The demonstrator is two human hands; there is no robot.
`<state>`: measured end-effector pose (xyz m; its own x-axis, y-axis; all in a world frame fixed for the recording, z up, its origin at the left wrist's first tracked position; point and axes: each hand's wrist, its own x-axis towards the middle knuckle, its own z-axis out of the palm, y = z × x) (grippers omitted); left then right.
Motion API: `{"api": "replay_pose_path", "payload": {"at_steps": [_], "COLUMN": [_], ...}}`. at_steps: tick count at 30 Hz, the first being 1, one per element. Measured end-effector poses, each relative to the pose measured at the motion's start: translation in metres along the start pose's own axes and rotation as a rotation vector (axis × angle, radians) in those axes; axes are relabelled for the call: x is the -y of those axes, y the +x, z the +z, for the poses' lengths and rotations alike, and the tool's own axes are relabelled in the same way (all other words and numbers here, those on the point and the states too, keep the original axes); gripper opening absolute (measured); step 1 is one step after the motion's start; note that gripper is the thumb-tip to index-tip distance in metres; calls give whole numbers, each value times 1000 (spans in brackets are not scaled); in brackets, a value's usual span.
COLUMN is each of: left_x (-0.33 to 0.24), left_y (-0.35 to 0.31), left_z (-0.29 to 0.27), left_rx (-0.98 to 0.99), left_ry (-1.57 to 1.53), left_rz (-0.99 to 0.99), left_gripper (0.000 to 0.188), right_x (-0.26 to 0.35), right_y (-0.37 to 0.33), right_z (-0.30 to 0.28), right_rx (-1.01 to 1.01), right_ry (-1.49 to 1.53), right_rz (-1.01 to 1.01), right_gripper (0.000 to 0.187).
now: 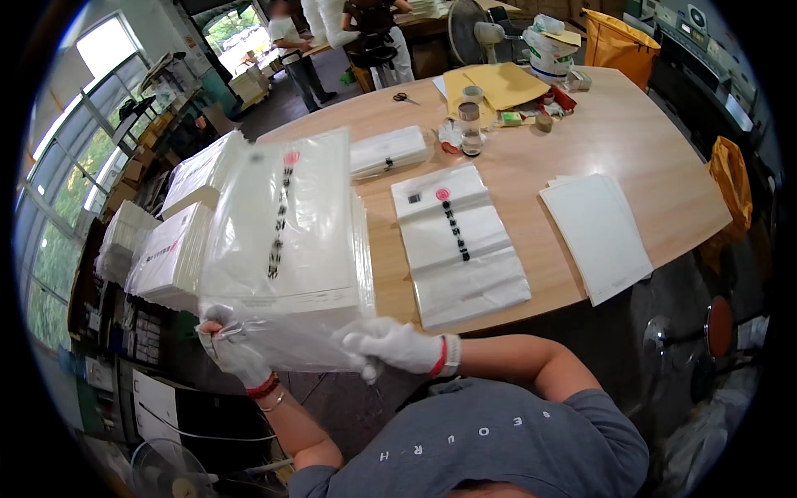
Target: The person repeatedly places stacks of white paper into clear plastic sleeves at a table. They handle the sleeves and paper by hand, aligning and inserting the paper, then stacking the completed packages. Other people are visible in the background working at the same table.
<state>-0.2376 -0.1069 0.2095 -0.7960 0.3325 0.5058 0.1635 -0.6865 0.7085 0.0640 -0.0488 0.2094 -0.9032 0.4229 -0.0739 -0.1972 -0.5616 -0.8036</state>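
A stack of white paper in a clear plastic bag (241, 224), printed with a red seal and a column of black characters, lies at the left of the table. Its loose plastic end hangs over the near edge. My left hand (235, 347), in a white glove with one bare fingertip showing, grips the left corner of that end. On the other side, my right hand (386, 344), also gloved and slightly blurred, is closed on the right part of the plastic. To the right lies a flat pile of printed plastic bags (461, 249), creased across.
Wrapped paper stacks (170, 249) stand left; a folded bag bundle (390, 152) lies behind. White sheets (598, 236) rest at right. Farther back are a glass jar (470, 129), scissors (405, 98), yellow envelopes (498, 87) and a fan (473, 31). Two people are beyond the table.
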Motion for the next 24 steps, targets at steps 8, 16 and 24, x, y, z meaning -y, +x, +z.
{"api": "replay_pose_path", "payload": {"at_steps": [8, 16, 24], "left_x": [100, 161, 208], "left_y": [-181, -290, -274], "left_z": [-80, 159, 194], "left_rx": [106, 1327, 1392], "left_ry": [24, 876, 1056], "left_rz": [-740, 247, -417], "left_gripper": [34, 25, 18], "right_x": [-72, -128, -131], "right_y": [-56, -177, -194], "right_z": [-59, -144, -145], "right_rx": [-429, -1031, -1102], "right_ry": [-46, 94, 207], "right_rz": [17, 10, -55], "right_gripper": [44, 38, 33]}}
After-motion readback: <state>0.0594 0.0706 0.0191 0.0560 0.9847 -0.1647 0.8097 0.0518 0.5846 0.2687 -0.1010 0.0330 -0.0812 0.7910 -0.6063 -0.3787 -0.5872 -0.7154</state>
